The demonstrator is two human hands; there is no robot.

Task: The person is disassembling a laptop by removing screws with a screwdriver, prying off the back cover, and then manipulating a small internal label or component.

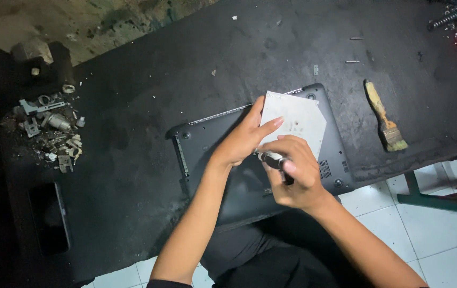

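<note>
Head view looks down on a dusty black worktop [132, 106] over white floor tiles [431, 224], with a paintbrush [386, 117] and a heap of metal scraps [52, 133] lying well apart. An upturned black laptop [212, 154] lies at the near edge, carrying a grey metal plate [298, 117]. Left hand [244, 138] presses flat, fingers open, against the plate, while right hand [298, 173] grips a screwdriver [274, 159].

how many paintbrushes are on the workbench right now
1. The single paintbrush lies on the dark table, right of the upside-down laptop, apart from both hands. The cluttered heap of metal parts at left and the cut-off right edge could hide another.
</note>
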